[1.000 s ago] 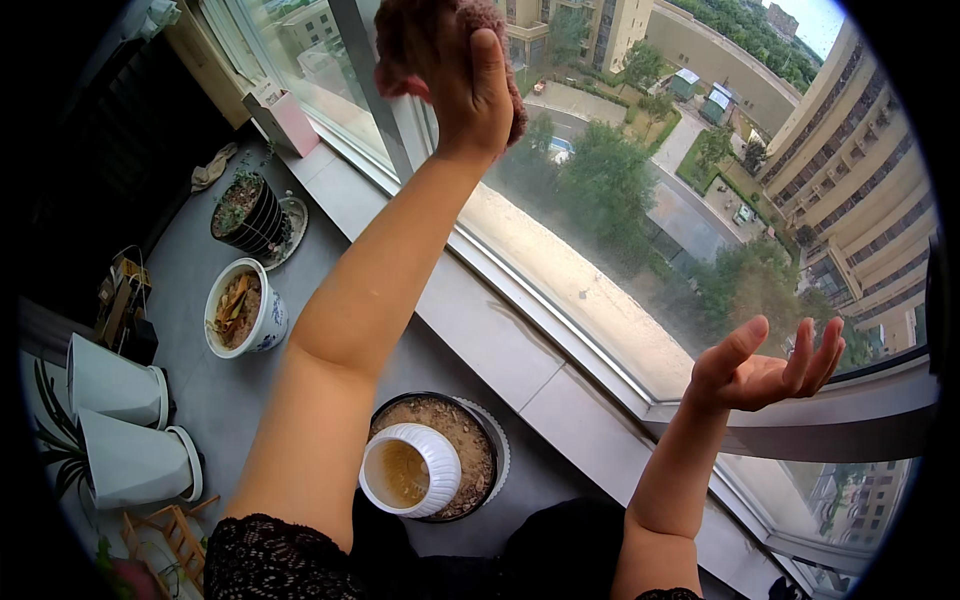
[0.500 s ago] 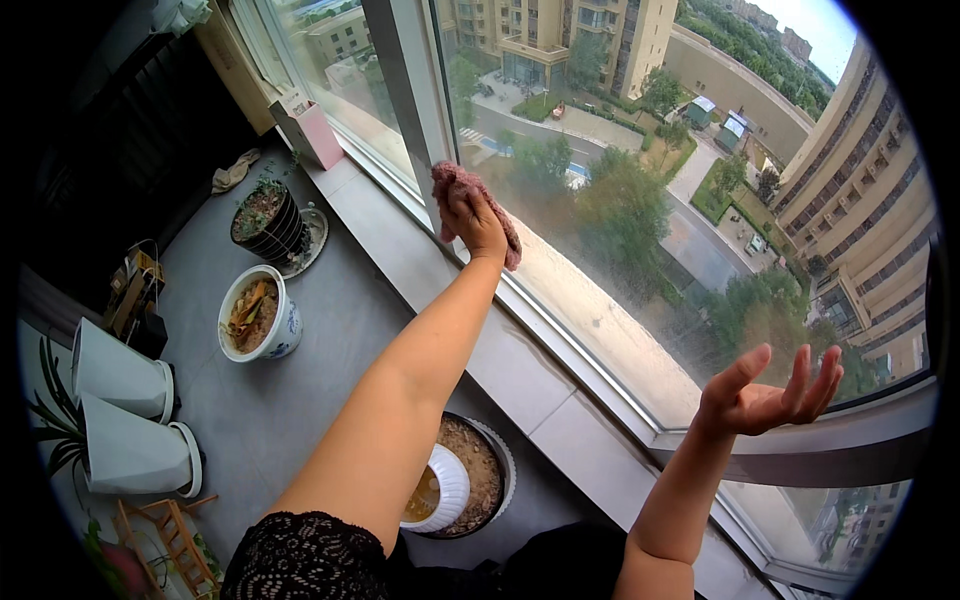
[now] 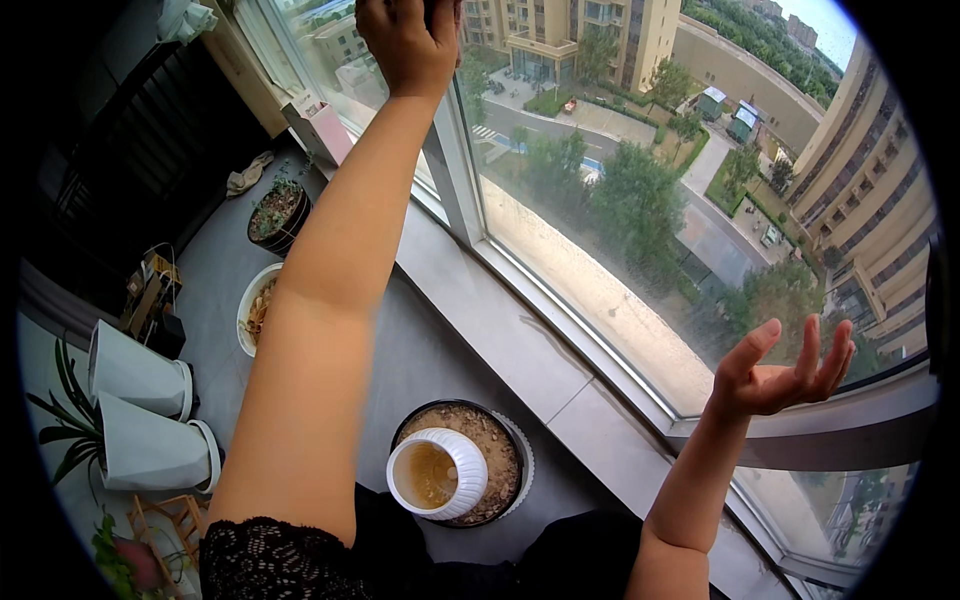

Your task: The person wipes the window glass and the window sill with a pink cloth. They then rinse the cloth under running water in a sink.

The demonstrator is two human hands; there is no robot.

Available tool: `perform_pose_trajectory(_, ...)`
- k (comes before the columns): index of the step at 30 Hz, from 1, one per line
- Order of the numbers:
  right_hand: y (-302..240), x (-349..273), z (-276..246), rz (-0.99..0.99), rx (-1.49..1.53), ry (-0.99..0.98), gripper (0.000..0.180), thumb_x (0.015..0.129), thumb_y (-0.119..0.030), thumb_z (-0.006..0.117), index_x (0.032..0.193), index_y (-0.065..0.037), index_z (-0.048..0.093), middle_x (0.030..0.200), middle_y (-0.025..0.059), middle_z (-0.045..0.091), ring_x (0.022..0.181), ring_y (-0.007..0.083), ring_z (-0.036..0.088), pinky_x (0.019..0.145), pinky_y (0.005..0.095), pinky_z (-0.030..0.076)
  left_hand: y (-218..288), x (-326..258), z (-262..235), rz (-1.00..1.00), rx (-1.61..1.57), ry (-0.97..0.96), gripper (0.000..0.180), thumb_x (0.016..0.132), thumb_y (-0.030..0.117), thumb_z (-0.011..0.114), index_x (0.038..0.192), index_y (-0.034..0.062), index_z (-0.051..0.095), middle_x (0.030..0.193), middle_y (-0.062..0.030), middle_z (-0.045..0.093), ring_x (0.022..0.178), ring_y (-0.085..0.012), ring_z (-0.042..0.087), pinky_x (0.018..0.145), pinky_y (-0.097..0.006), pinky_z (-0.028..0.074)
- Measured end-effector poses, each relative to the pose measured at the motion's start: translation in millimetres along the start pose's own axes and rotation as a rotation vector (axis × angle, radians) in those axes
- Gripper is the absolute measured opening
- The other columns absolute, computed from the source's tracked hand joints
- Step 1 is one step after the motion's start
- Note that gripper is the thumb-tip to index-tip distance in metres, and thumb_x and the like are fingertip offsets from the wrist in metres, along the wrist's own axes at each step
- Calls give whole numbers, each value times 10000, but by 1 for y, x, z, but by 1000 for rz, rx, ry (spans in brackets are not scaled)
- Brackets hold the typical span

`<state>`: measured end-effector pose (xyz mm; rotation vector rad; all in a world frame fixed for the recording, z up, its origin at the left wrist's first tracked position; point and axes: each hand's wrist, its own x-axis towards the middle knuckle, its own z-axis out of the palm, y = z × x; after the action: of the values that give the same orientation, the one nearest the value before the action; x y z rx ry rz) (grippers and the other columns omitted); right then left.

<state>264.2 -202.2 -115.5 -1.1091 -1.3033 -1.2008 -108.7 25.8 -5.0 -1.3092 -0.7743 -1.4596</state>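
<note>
My left hand (image 3: 410, 50) is raised high against the window frame (image 3: 455, 180) at the top edge of the view. Its fingers are closed and partly cut off. The dusky pink cloth it gripped a moment earlier is almost wholly hidden now behind the hand and the picture's edge. At the right, my right hand (image 3: 785, 370) is held up in front of the lower window frame, palm upward, fingers spread and curved, with nothing in it. Beyond both hands lies the large window pane (image 3: 600, 230), with hazy marks on the glass.
A grey tiled sill (image 3: 500, 340) runs beneath the window. Below me stands a round soil-filled pot (image 3: 505, 430) bearing a white ribbed pot (image 3: 465, 480). Leftward are a dark plant pot (image 3: 280, 225), a white pot (image 3: 247, 310), tall white planters (image 3: 150, 450) and a pink box (image 3: 325, 130).
My left hand has moved up and away along the window frame, carrying the cloth mostly out of view. My right hand keeps its spread pose. The view has shifted slightly.
</note>
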Motion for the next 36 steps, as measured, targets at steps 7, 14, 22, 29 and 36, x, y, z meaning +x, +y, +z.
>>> perform_pose_trajectory(7,3,-3,1,-11,-34,-23,273,841,-108,564,1111,-67,562,1325,196,494,1305,319,399,1125,446,281,53,-224,-67,-557,-11,-417,346,832,124,685,1156,162,569,1277,-236,384,1197,-433,398,1008,-498,367)
perform_pose_trajectory(14,-1,1,-4,9,-42,-68,259,848,-96,557,1107,-84,572,1339,206,478,1324,324,375,1128,461,270,87,-186,-58,-1774,-203,-504,215,886,128,632,1088,92,567,1181,-186,505,1049,-302,554,890,-402,462)
perform_pose_trajectory(22,-12,4,-6,78,27,-62,238,864,-101,537,1095,-83,592,1377,205,440,1348,358,330,1116,490,228,13,80,21,-737,-590,-163,173,915,123,601,1077,69,631,1004,-98,638,904,-256,599,821,-349,463)
perform_pose_trajectory(29,-5,11,-4,126,-4,-22,216,870,-111,532,1074,-86,601,1395,202,432,1362,360,316,1128,493,190,190,149,-6,311,-733,-40,283,839,198,682,1121,200,658,1203,-59,578,1196,-283,506,1018,-439,388)
perform_pose_trajectory(36,1,8,-11,115,67,-26,235,863,-90,539,1091,-83,594,1387,208,429,1327,367,347,1111,505,239,183,105,-36,545,-917,-529,343,886,457,600,1177,282,644,1241,-28,590,1153,-271,557,1022,-447,399)
